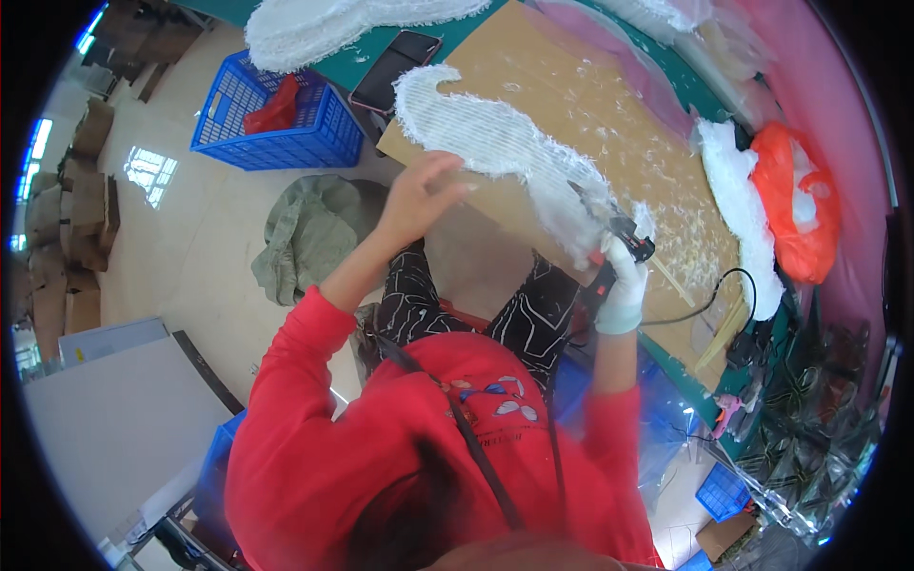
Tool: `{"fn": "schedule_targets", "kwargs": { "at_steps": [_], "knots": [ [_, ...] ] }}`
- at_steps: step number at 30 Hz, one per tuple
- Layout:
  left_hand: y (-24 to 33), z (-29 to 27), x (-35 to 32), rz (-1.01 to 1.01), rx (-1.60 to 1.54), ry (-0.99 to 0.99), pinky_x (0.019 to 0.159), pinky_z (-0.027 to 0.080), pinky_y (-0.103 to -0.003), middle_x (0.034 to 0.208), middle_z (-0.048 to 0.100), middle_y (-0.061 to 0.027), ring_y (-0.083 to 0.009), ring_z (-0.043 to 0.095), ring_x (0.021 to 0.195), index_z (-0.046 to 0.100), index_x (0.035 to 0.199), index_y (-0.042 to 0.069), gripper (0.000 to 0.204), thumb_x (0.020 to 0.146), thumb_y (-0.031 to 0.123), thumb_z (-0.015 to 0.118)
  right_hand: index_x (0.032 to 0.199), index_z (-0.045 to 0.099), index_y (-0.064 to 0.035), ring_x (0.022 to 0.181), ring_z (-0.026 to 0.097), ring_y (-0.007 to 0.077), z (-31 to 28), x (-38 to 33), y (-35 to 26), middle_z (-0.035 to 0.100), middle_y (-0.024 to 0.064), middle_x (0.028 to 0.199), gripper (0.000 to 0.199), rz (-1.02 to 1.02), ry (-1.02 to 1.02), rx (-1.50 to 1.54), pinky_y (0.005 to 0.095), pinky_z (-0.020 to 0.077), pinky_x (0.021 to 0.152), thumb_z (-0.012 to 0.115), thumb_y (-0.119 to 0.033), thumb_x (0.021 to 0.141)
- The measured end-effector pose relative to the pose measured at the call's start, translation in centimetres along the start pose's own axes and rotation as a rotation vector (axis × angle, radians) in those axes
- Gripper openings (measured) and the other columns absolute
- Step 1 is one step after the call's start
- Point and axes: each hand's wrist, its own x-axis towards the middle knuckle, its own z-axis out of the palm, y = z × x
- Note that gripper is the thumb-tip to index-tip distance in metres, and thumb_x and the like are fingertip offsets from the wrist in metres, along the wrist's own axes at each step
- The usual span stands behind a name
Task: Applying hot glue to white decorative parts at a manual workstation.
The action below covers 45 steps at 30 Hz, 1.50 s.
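Observation:
A curved piece of white, fluffy-edged material (514,133) lies across the brown board (609,95) in front of me. My left hand (424,200) is open beside its near edge, thumb and fingers apart, holding nothing. In a white glove or wrap, my right hand (624,281) grips a black-and-red hand tool (628,238). The tool's pointed metal end (592,202) is over the lower right part of the white piece. Its exact kind is blurred, and whether the tip touches the material I cannot tell. A black cord (709,303) runs on the right side of the board.
White scraps litter the board. More white fluffy pieces (324,29) lie at the far left, near a phone (395,68). A blue crate (276,119) and grey-green cloth (309,233) stand to the left. On the right are a red-orange bag (795,219) and a pink glue gun (728,414).

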Motion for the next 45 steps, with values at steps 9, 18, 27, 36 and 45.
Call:
{"fn": "schedule_targets", "kwargs": {
  "at_steps": [9,18,27,36,45],
  "knots": [
    [-6.3,-4.6,1.8,-0.187,-0.059,0.491,0.069,0.042,-0.021,0.103,0.057,-0.0046,-0.0094,0.053,0.081,0.059,0.105,0.002,0.036,0.073,0.016,0.068,0.09,0.054,-0.0074,0.071,0.052,0.0127,-0.3,0.4,-0.1,0.053,0.0001,0.079,0.015,-0.016,-0.027,-0.088,0.0285,0.0442,0.06,0.059,-0.016,0.078],
    [-6.5,-4.7,4.4,-0.376,-0.332,0.423,0.078,0.042,-0.023,0.096,0.06,-0.0057,-0.0111,0.055,0.087,0.054,0.111,-0.004,0.043,0.074,0.014,0.067,0.091,0.055,-0.0061,0.073,0.054,0.0134,-2.5,-1.1,-1.3,0.055,0.0016,0.081,0.017,-0.029,0.07,-0.061,0.0278,0.0443,0.062,0.059,-0.017,0.079],
    [-6.7,-4.5,4.5,-0.342,-0.167,0.439,0.073,0.043,-0.022,0.091,0.062,-0.008,-0.0113,0.056,0.08,0.058,0.105,-0.004,0.037,0.076,0.019,0.062,0.094,0.054,-0.0073,0.076,0.056,0.0167,-7.1,-1.6,-1.5,0.057,0.0031,0.084,0.015,-0.06,0.093,0.078,0.0291,0.0456,0.059,0.056,-0.017,0.082],
    [-7.4,-3.8,5.3,-0.199,0.137,0.495,0.073,0.045,-0.031,0.088,0.062,-0.0134,-0.0228,0.059,0.079,0.062,0.099,0.0,0.033,0.073,0.019,0.062,0.095,0.053,-0.0041,0.077,0.056,0.018,-8.6,-1.8,-2.2,0.058,0.0068,0.086,0.019,-0.116,0.102,0.125,0.0292,0.0459,0.063,0.054,-0.02,0.084],
    [-7.6,-5.2,7.6,0.067,0.452,0.587,0.083,0.041,-0.035,0.102,0.057,-0.0138,-0.0286,0.052,0.096,0.061,0.099,0.004,0.033,0.07,0.02,0.064,0.097,0.055,-0.0089,0.078,0.058,0.0166,-5.0,-0.7,-1.7,0.059,0.0025,0.088,0.02,0.006,-0.005,0.109,0.0291,0.0467,0.064,0.058,-0.019,0.08]
  ]
}}
